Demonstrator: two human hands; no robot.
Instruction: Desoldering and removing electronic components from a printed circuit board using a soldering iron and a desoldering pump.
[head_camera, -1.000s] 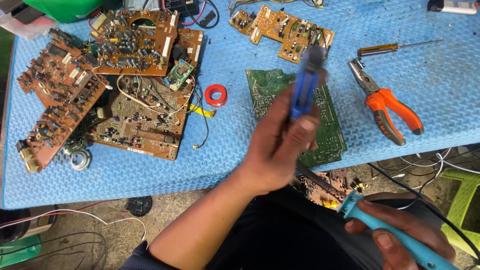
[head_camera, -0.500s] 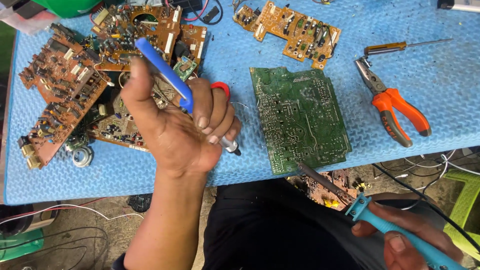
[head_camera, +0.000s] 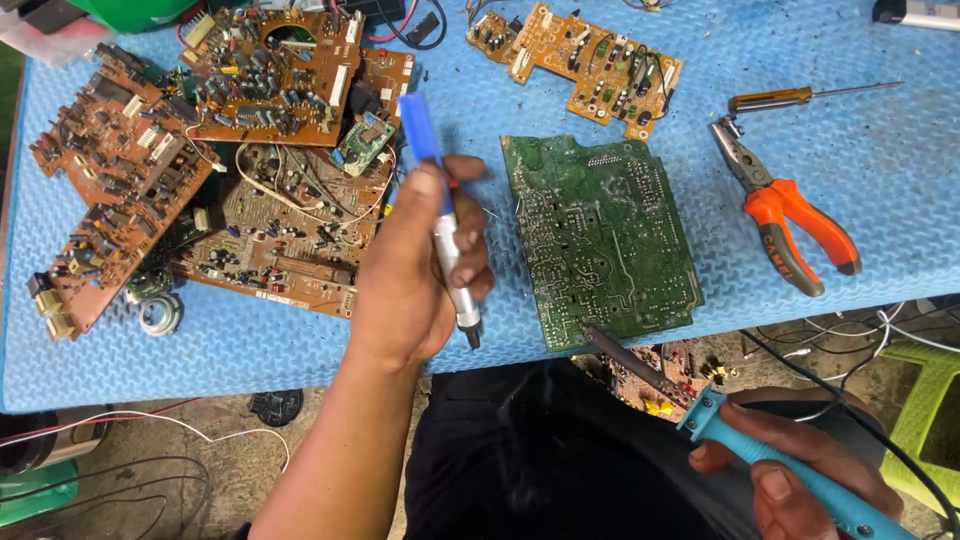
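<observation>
Soldering iron (head_camera: 760, 455) handle end cut off

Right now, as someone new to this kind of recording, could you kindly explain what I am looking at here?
There is no machine here: a person works with two bare hands, and the single picture comes from a camera worn on their head, looking down. The left hand grips a blue and silver pen-shaped tool, tip pointing down. The right hand holds a soldering iron with a light blue handle; its tip is at the near edge of a green circuit board. All this is over a table covered with a blue mat. On the mat also lie several brown circuit boards, orange-handled pliers and a screwdriver.
</observation>
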